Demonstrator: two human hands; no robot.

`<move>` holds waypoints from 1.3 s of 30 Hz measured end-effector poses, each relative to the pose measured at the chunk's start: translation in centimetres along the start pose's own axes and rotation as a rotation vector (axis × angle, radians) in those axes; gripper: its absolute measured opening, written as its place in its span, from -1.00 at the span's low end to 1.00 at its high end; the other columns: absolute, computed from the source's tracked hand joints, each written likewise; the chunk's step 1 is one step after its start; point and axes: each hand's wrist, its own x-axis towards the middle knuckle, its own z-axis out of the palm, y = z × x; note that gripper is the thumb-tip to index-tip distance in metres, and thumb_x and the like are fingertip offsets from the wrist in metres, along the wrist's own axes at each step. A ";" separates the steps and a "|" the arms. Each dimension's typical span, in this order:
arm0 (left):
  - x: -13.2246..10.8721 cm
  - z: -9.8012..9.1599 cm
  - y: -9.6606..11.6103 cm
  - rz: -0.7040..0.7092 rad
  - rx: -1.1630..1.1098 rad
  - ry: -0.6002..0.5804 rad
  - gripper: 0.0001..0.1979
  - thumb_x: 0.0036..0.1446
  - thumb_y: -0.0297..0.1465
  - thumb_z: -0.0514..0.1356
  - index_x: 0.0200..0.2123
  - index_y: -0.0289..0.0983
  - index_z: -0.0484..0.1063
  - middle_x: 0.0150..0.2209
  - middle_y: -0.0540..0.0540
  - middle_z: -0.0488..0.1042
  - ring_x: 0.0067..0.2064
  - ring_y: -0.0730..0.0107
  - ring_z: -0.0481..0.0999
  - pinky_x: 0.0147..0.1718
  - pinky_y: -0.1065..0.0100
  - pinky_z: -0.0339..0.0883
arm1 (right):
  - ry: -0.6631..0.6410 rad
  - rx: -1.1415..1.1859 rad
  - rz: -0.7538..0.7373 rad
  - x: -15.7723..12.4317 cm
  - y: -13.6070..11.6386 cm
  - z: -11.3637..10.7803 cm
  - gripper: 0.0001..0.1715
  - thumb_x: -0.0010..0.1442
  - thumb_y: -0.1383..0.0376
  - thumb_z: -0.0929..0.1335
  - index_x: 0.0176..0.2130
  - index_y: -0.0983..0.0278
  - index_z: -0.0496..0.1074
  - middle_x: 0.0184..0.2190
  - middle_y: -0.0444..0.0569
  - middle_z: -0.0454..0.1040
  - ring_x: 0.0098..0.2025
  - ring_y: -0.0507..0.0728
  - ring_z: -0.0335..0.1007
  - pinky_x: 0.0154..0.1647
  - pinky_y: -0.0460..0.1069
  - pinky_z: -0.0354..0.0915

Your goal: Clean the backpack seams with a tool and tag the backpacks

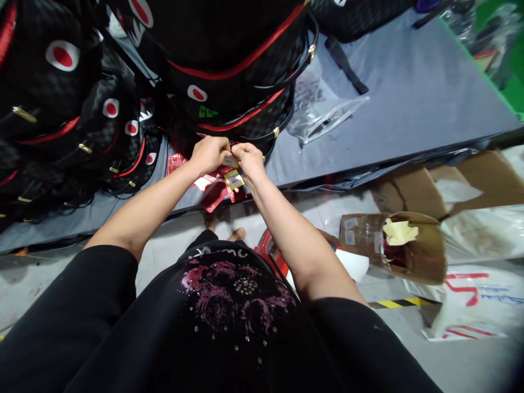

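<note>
Both hands meet at the near edge of the grey desk [409, 98], right in front of the centre stack of backpacks [229, 54].

- Left hand [210, 154]: fingers clenched in a pinch, tips turned toward the right hand, gripping the top of a small hang tag [233, 177].
- Right hand [249, 159]: fingers also pinched on the same tag top, knuckles up. The two hands' fingertips touch or nearly touch; the exact contact point is hidden.
- Hang tag: yellow-and-white label face, hanging just below the fingertips over the desk edge, tilted. It sits against the bottom backpack [254, 128] of the centre stack. Cannot tell what it is tied to.
- Red foil pieces [215, 191] lie under the hands, partly overhanging the desk edge, touching the tag area.

Surroundings:
- Second stack of backpacks [73, 125] to the left, black with red trim and red-on-white round patches.
- Clear plastic bag [323, 112] crumpled on the desk just right of the centre stack; black strap [346, 65] lying beyond it.
- Floor [172, 245] below the desk: open cardboard box [426, 256] with yellow paper [400, 232] inside, well apart from the hands; a strip of yellow-black hazard tape [399, 303] near it.
</note>
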 end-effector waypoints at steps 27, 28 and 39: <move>-2.2 3.3 -1.7 -0.030 -0.106 0.067 -0.81 0.27 -0.33 0.09 -0.11 -0.18 0.44 -0.15 -0.15 0.59 -0.13 0.16 0.57 -0.30 0.28 0.26 | 0.298 -0.097 0.022 -1.2 2.2 1.3 -0.86 -0.24 0.30 0.42 -0.53 0.25 0.43 -0.61 -0.22 0.38 -0.55 -0.06 0.23 -0.56 -0.16 0.05; -2.1 3.1 -2.3 -0.015 -0.130 0.054 -0.80 0.27 -0.32 0.09 -0.09 -0.17 0.44 -0.16 -0.14 0.59 -0.13 0.17 0.58 -0.30 0.28 0.26 | 0.309 -0.104 0.012 -1.2 2.4 1.8 -0.84 -0.25 0.28 0.43 -0.52 0.25 0.42 -0.61 -0.23 0.38 -0.55 -0.05 0.24 -0.56 -0.16 0.06; 0.1 1.4 -7.5 0.196 -0.180 -0.148 -0.77 0.28 -0.31 0.08 -0.11 -0.13 0.51 -0.19 -0.12 0.59 -0.13 0.17 0.56 -0.22 0.28 0.28 | 0.521 -0.093 -0.014 -1.4 4.1 6.3 -0.89 -0.17 0.35 0.39 -0.51 0.25 0.36 -0.59 -0.24 0.36 -0.55 -0.06 0.23 -0.51 -0.14 0.10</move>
